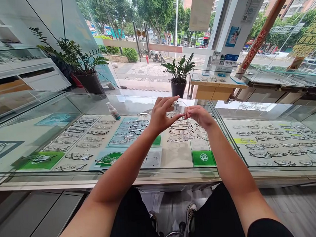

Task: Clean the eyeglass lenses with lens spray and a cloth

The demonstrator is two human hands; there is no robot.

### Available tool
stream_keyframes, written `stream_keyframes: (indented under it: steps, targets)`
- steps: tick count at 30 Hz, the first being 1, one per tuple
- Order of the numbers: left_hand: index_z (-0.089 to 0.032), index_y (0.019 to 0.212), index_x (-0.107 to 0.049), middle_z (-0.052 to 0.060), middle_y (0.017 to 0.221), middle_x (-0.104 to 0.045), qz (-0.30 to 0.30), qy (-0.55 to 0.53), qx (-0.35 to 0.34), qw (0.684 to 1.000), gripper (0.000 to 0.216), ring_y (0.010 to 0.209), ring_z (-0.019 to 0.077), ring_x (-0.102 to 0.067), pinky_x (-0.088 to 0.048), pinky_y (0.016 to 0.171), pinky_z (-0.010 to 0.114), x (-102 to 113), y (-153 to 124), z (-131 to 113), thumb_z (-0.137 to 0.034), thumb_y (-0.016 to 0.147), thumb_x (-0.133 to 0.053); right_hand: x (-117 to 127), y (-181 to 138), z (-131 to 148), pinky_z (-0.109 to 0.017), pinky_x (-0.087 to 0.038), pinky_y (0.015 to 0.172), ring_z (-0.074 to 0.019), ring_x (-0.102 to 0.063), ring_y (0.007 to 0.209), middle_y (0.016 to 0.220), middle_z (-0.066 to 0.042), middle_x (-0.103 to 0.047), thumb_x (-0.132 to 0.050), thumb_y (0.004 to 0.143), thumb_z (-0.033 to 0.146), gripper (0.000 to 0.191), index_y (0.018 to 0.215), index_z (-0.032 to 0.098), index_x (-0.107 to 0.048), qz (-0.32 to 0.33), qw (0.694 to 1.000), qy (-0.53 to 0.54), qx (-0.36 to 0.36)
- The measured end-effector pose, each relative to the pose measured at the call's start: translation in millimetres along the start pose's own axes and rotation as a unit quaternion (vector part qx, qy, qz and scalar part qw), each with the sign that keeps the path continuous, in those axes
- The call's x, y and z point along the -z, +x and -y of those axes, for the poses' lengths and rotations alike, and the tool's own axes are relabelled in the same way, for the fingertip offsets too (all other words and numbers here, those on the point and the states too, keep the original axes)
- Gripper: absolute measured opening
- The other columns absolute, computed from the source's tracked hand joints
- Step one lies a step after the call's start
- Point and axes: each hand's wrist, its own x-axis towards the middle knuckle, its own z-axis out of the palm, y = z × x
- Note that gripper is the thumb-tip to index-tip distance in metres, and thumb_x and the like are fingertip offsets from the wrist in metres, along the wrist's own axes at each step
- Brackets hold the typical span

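Above the glass counter, both hands are raised around a pair of thin-rimmed eyeglasses [182,102]. My left hand [160,113] holds it from the left, the index finger at its upper edge and the thumb reaching under it. The fingers of my right hand [198,115] are pinched together at its lower right side. Only part of the thin rim shows; the rest is hidden by the fingers or too fine to make out. A white spray bottle [113,111] stands on the counter to the left of my left hand.
The glass display counter [165,173] holds rows of eyeglasses [180,136] and green cards [204,158] under its top. Potted plants [178,79] stand beyond it by the window. A wooden display table [211,92] is at the back right. My legs are below the counter edge.
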Motion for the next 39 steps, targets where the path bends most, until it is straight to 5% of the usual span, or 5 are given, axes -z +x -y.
stream_keyframes:
  steps: [13,24,31,39]
  targets:
    - [-0.025,0.133,-0.072,0.012,0.129,-0.08,-0.01,0.08,-0.06,0.995,0.06,0.116,0.0314,-0.07,-0.057,0.1,0.047,-7,-4,9,-0.069,0.094,-0.087,4,2,-1,-0.039,-0.05,0.087,-0.0211,-0.065,0.081,0.074,-0.004,-0.073,-0.069,0.089,0.045,0.033,0.066,0.022,-0.077,-0.026,0.995,-0.095,0.029]
    - [-0.027,0.126,-0.071,0.007,0.119,-0.076,-0.151,0.015,-0.059,0.987,0.062,0.11,0.0267,-0.07,-0.059,0.097,0.043,-3,-1,14,-0.069,0.087,-0.094,-9,-3,4,-0.048,-0.055,0.107,-0.0265,-0.069,0.11,0.113,-0.005,-0.079,-0.063,0.094,0.047,0.029,0.107,0.028,-0.08,-0.141,0.968,-0.141,0.155]
    - [-0.03,0.132,-0.067,0.005,0.119,-0.067,-0.251,-0.053,-0.051,0.965,0.066,0.105,0.0213,-0.071,-0.062,0.089,0.035,2,4,15,-0.065,0.084,-0.098,-22,-10,1,-0.054,-0.055,0.112,-0.0274,-0.066,0.109,0.112,-0.003,-0.066,-0.077,0.086,0.052,0.053,0.133,0.032,-0.064,-0.218,0.908,-0.239,0.268]
    - [-0.031,0.128,-0.069,0.004,0.114,-0.064,-0.273,-0.019,-0.091,0.958,0.071,0.103,0.0226,-0.067,-0.061,0.085,0.037,24,28,-9,-0.071,0.079,-0.099,-37,-7,27,-0.059,-0.059,0.106,-0.0275,-0.064,0.099,0.107,-0.002,-0.061,-0.079,0.095,0.055,0.06,0.147,0.039,-0.055,-0.28,0.821,-0.335,0.369]
